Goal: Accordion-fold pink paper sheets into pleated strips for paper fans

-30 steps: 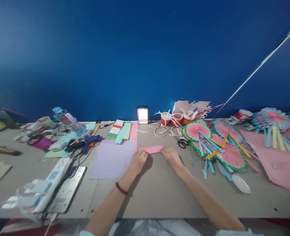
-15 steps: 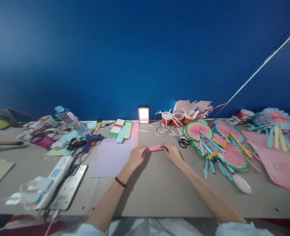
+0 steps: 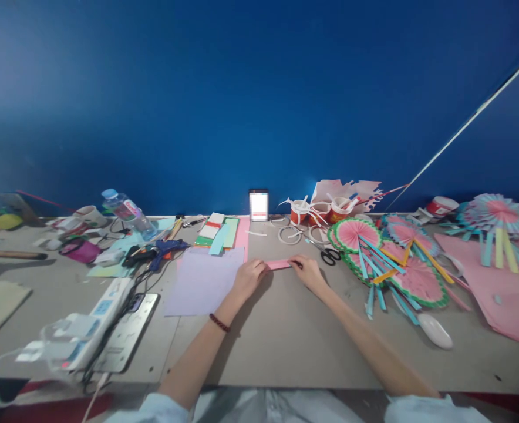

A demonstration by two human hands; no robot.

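Observation:
A narrow folded pink paper strip point(image 3: 277, 264) lies on the grey table point(image 3: 277, 341) in front of me. My left hand point(image 3: 249, 277) pinches its left end with curled fingers. The strip's right end is pinched by my right hand point(image 3: 307, 272). A bead bracelet sits on my left wrist. A lilac paper sheet point(image 3: 203, 281) lies flat just left of my left hand.
Pink-and-green paper fans with blue strips point(image 3: 387, 258) crowd the right. Black scissors point(image 3: 329, 255) lie near my right hand. Paper cups point(image 3: 319, 211) and a phone point(image 3: 258, 205) stand at the back. A glue gun point(image 3: 151, 254), bottle point(image 3: 127, 210) and power strip point(image 3: 96, 317) lie left.
The pink strip has become narrower as it was folded over. Both hands closed in on its ends and shifted slightly away from me.

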